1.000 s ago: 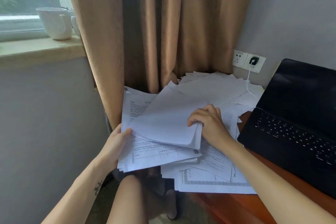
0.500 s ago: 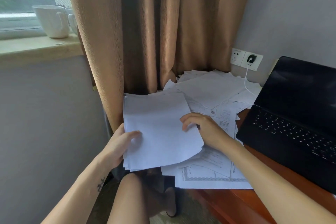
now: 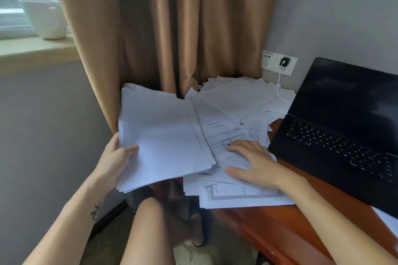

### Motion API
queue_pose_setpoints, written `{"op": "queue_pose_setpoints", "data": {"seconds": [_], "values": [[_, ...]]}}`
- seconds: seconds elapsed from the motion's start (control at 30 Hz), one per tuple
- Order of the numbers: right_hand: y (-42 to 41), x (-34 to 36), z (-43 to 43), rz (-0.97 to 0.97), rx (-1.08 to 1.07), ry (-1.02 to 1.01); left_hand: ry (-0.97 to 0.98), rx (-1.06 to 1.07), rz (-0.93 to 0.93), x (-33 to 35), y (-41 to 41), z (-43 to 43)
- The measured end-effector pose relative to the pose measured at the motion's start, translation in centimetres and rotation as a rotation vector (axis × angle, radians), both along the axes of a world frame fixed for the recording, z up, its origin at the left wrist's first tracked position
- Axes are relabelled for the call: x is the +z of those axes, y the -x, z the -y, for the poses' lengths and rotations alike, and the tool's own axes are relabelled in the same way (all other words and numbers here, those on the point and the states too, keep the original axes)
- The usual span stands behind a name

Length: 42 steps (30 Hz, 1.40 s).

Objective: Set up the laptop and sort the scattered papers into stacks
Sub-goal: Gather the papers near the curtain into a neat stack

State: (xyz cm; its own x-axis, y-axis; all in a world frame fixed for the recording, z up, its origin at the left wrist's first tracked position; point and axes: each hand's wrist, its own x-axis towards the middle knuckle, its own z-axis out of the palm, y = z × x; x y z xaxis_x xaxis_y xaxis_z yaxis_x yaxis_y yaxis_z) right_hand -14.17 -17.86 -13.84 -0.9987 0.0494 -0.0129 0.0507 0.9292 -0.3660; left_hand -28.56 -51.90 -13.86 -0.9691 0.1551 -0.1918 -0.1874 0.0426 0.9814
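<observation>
My left hand (image 3: 116,157) grips a thick stack of white sheets (image 3: 163,135) by its left edge, thumb on top, holding it out past the desk's left end. My right hand (image 3: 249,163) lies flat with spread fingers on a printed sheet with a round stamp (image 3: 226,135), part of the scattered papers (image 3: 239,99) that cover the desk's far left corner. An open black laptop (image 3: 336,135) with a dark screen stands to the right of the papers.
The wooden desk (image 3: 280,226) runs toward the lower right. A white cable (image 3: 279,86) runs from a wall socket (image 3: 284,63) down over the papers. Brown curtains (image 3: 172,28) hang behind. A white mug (image 3: 46,19) stands on the window sill. My knee (image 3: 148,221) is below the stack.
My right hand let go of the stack and moved right onto the stamped sheet on the desk. The stack in my left hand now lies flatter and squared.
</observation>
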Motion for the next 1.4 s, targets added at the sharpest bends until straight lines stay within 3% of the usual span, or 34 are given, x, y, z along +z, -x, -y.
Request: {"op": "queue_pose_setpoints", "data": {"seconds": [0.07,0.23,0.4,0.53,0.63,0.73,0.83,0.97,1.17,1.3,1.4], "values": [[-0.7,-0.9,0.0,0.008,0.008,-0.038,-0.01,-0.003,-0.005,0.3,0.4,0.6],[0.1,-1.9,-0.5,-0.181,-0.031,-0.113,-0.028,-0.014,-0.008,0.4,0.2,0.9],[1.5,-1.9,-0.9,-0.187,-0.012,-0.217,-0.057,-0.009,-0.013,0.7,-0.1,1.1],[1.6,-2.5,-0.9,-0.445,0.11,-0.374,-0.074,0.0,-0.022,1.0,0.0,1.3],[1.1,-2.6,-0.9,-0.504,0.12,-0.378,-0.079,0.003,-0.035,1.1,-0.1,1.2],[-0.1,-1.9,-0.8,-0.298,0.059,-0.179,-0.091,0.015,-0.045,1.0,-0.2,0.9],[-1.1,-1.2,-0.6,-0.058,0.047,-0.145,-0.1,0.016,-0.051,0.8,-0.2,0.6],[-1.6,-0.9,-0.3,-0.024,0.046,-0.129,-0.111,0.036,-0.059,0.6,-0.2,0.3],[-1.7,-1.6,0.1,-0.236,-0.012,-0.119,-0.143,0.058,-0.052,0.9,-0.3,0.0],[-1.8,-2.0,-0.3,-0.519,-0.001,-0.223,-0.147,0.056,-0.038,1.0,-0.3,0.0],[-2.0,-1.6,-0.5,-0.567,-0.125,-0.208,-0.164,0.05,-0.028,1.0,-0.5,0.1]]}}
